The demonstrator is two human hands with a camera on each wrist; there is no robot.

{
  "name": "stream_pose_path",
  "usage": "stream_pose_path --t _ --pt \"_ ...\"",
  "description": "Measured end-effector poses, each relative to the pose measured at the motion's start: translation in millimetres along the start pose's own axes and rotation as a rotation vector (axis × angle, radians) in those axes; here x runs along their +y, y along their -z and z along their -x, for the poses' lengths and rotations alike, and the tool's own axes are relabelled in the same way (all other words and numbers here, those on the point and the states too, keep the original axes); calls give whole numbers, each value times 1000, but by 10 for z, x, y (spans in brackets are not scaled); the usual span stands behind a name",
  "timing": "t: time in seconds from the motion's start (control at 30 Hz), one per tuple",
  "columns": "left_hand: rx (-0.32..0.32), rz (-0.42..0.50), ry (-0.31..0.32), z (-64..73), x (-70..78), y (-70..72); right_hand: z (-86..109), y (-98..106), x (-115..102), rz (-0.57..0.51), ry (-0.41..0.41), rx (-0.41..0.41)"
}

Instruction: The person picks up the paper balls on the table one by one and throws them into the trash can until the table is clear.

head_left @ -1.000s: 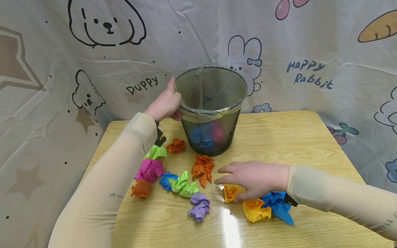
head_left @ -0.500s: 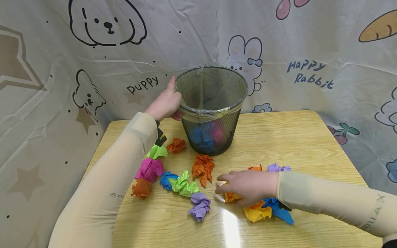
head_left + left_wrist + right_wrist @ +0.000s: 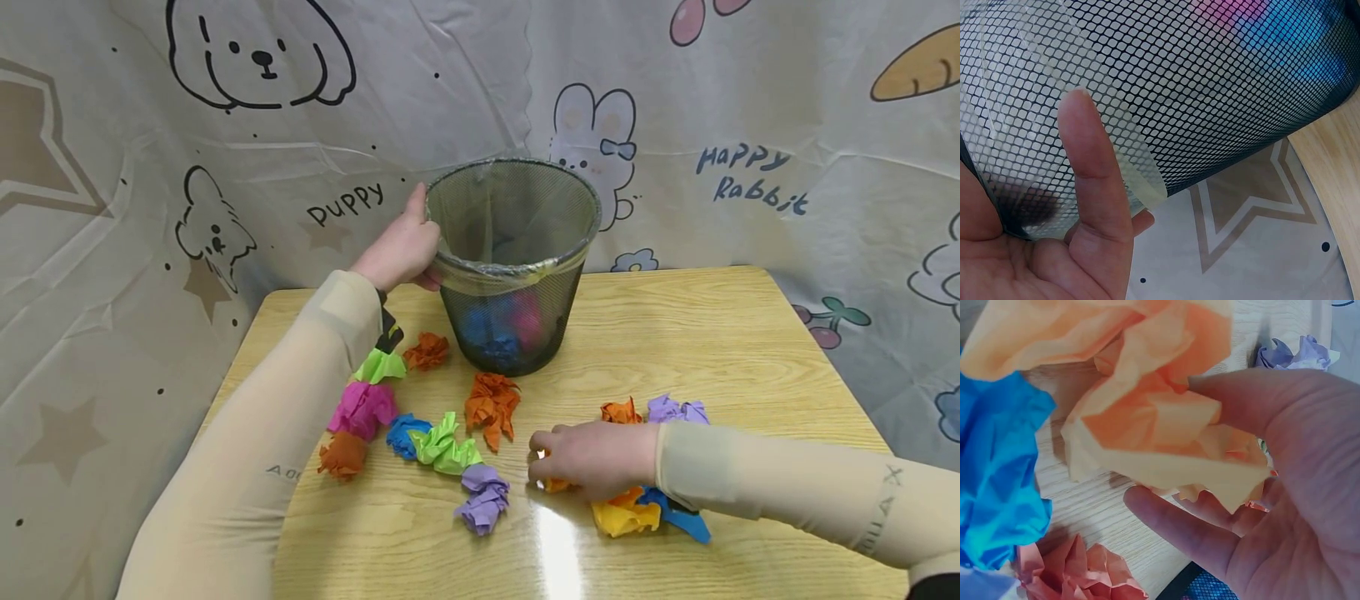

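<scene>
My left hand (image 3: 401, 250) holds the rim of a black wire-mesh wastebasket (image 3: 562, 275) from its left side. One finger (image 3: 1094, 165) lies along the mesh in the left wrist view. Blue and pink crumpled paper (image 3: 495, 325) shows through the mesh, inside a clear liner bag (image 3: 480, 279). Over at the right of the table, my right hand (image 3: 596, 458) has its thumb and fingers around a yellow-orange crumpled paper ball (image 3: 1154, 425). The head view mostly hides that ball. A second yellow paper ball (image 3: 626, 515) and a blue one (image 3: 686, 521) lie beside the hand.
Orange (image 3: 492, 408), green (image 3: 446, 450), purple (image 3: 483, 500) and pink (image 3: 363, 408) paper balls are scattered left of the right hand. Beyond the right wrist lie another orange ball (image 3: 621, 412) and a purple one (image 3: 675, 410). A printed curtain (image 3: 667, 83) hangs behind the table (image 3: 690, 333).
My right hand has come down and its fingers have closed in around the yellow-orange paper ball. The left hand and the wastebasket stay where they were.
</scene>
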State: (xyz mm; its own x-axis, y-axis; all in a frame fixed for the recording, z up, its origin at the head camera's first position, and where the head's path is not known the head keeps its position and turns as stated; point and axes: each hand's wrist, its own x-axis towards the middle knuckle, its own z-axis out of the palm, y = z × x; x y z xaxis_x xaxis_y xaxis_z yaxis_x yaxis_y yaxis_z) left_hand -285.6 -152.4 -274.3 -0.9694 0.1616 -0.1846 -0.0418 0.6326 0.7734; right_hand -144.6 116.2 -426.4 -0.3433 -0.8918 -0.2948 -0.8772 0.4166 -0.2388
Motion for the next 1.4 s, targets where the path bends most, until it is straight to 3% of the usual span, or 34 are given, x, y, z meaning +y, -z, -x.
stream_pose_path --t 0.43,0.83,1.17,1.4 --pt "-1 15 6 20 9 -4 -62 -39 30 53 -3 1" --pt "-3 7 10 12 13 -1 -66 -37 36 76 47 36" --pt "-3 -2 17 5 16 -8 -29 113 31 43 87 87" --pt "-1 6 15 -9 7 -6 20 273 21 94 70 134"
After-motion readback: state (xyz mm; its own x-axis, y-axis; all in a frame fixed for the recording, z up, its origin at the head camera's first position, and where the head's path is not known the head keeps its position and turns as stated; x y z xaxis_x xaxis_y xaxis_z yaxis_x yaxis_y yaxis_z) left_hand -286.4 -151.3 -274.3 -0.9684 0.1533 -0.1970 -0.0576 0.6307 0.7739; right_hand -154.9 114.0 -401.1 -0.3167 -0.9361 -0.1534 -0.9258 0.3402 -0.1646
